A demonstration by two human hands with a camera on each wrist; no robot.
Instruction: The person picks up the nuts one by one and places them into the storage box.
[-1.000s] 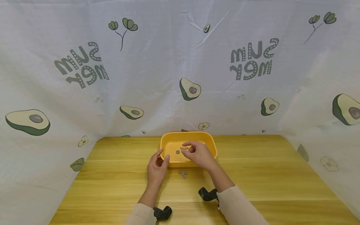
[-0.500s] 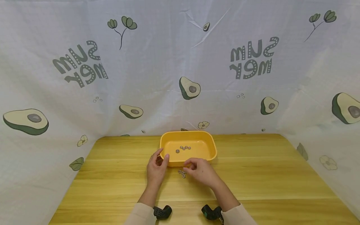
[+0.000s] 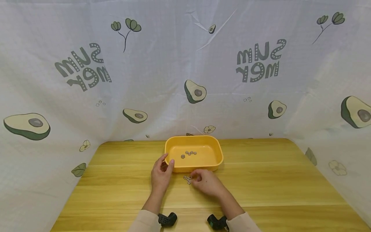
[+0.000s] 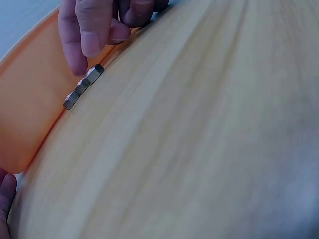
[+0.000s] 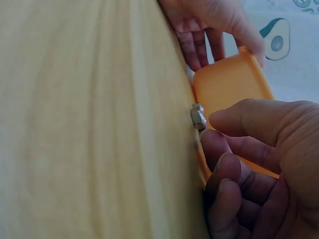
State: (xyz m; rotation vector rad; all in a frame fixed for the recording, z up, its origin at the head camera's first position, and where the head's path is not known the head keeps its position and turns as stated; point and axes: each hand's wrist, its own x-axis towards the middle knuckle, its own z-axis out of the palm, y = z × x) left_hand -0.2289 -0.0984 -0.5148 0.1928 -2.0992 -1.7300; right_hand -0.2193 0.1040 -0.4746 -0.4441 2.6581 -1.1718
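Note:
A small cluster of metal hex nuts lies on the wooden table just in front of a yellow plastic tray. My right hand is at the right side of this cluster, thumb and index fingertip slightly apart and holding nothing; in the right wrist view the fingertips come very close to the nearest nut. With thumb and fingers around the tray's left front corner, my left hand holds it. Inside the tray, several nuts sit in a short row, with another nut nearer the front left.
Wood-grain table stretches out on both sides of the tray. Behind it hangs a white curtain printed with avocados. Dark wrist-worn camera mounts show below both hands.
My right hand has moved from above the tray's inside back over the front rim and down to the nuts on the table. The left hand and tray stay in place.

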